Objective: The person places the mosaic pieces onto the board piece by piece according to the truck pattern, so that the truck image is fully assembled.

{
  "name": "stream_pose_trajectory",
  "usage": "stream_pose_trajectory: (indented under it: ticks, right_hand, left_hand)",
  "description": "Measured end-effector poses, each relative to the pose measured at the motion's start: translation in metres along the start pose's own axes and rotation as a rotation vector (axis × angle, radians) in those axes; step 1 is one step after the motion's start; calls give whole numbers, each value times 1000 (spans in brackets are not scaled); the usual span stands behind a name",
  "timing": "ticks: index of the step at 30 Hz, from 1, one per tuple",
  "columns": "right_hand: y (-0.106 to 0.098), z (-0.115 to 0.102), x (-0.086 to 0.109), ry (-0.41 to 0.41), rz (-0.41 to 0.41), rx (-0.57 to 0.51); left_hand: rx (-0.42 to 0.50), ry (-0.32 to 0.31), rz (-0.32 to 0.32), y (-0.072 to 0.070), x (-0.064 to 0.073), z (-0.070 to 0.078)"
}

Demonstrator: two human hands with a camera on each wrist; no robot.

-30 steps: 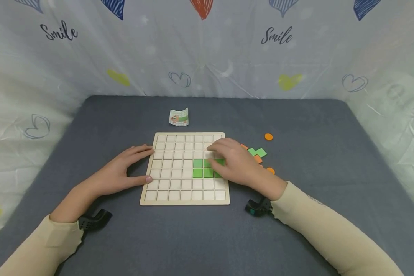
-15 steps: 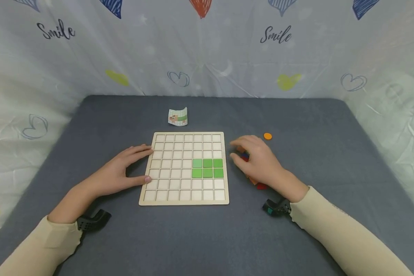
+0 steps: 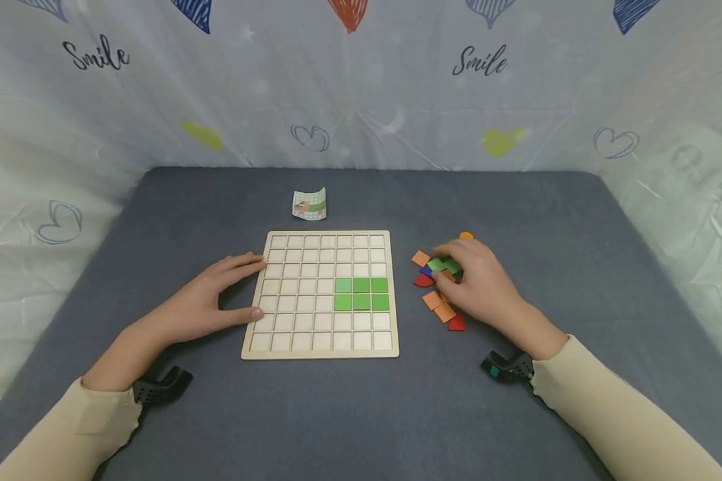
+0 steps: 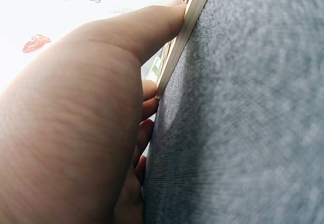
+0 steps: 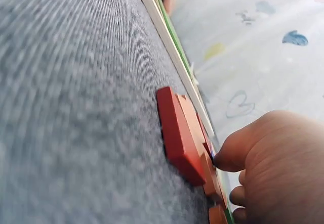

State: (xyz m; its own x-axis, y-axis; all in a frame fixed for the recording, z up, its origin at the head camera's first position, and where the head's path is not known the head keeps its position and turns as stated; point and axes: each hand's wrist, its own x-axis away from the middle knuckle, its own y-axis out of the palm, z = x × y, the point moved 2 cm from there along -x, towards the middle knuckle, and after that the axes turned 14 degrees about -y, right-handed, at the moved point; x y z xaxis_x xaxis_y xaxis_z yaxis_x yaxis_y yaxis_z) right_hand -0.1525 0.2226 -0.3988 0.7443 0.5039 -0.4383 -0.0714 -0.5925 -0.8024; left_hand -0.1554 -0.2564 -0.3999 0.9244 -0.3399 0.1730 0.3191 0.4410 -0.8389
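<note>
A wooden grid board (image 3: 301,323) lies on the table, with green square tiles (image 3: 362,294) filling two rows of cells at its right side. My left hand (image 3: 201,304) rests at the board's left edge, thumb and fingers spread and touching the frame. In the left wrist view the thumb (image 4: 157,24) lies on the board's side. My right hand (image 3: 484,280) is over the loose pieces to the right, thumb and forefinger apart beside loose green tiles (image 3: 436,264). Its other fingers are mostly hidden. A thick red piece (image 5: 177,138) is near the hand in the right wrist view.
Loose orange squares (image 3: 445,312), a red piece (image 3: 423,281), a blue piece (image 3: 426,272) and an orange disc (image 3: 466,235) lie around the right hand. Behind the board is a small printed picture card (image 3: 309,204). A patterned curtain (image 3: 361,87) hangs behind the table.
My right hand has left the board's green tiles and moved right to the loose pieces, uncovering the green block on the grid. The left hand has stayed at the board's edge.
</note>
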Motion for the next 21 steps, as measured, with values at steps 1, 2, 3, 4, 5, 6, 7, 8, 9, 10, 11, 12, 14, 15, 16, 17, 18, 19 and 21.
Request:
stream_pose_trajectory:
  ticks: [1,2,3,4,5,6,7,8,9,10,11,12,14,15,16,17,18,19,21]
  right_hand:
    - [0,1,0,4,-11,2]
    - [-1,2,1,7,-19,1]
    - [-1,2,0,8,-28,3]
    - [-1,3,0,8,-35,6]
    - [-1,3,0,8,-41,8]
    - [-1,4,-1,7,-46,12]
    - [-1,4,-1,4,-49,17]
    - [-1,5,-1,0,-52,23]
    - [-1,5,-1,-5,-55,28]
    - [0,6,-2,-8,-58,34]
    - [0,6,-2,-11,-60,40]
    - [0,6,-2,-13,-62,45]
    - [0,6,-2,-11,-64,52]
    - [0,6,-2,-7,-65,54]
    - [0,6,-2,-4,-66,58]
    - [0,7,-2,-1,-67,61]
    - [0,7,-2,2,-68,62]
    - [0,7,-2,4,-68,63]
    - [1,8,-2,2,-67,65]
  left_hand:
    - [-1,-2,1,0,0,0]
    - [0,-4,1,-1,0,0]
    - [-2,-6,-1,-1,1,0]
    - [-2,-7,0,-1,1,0]
    - [0,-8,3,-1,1,0]
    - [1,-7,5,-1,1,0]
    - [3,-5,9,-1,1,0]
    - [3,-4,11,-1,1,0]
    - [4,-3,11,-1,2,0]
    - [5,-4,10,-1,2,0]
    - [4,-5,9,-2,2,0]
    - [4,-8,4,-2,2,0]
    - [3,-13,-5,-2,2,0]
    - [2,-16,-8,-2,3,1]
    - [1,-17,-10,-2,3,1]
    - [1,-18,-12,-2,2,1]
    - [2,-17,-13,-2,2,1]
    - [1,-15,-13,-2,2,1]
    - [1,-13,-12,-1,2,1]
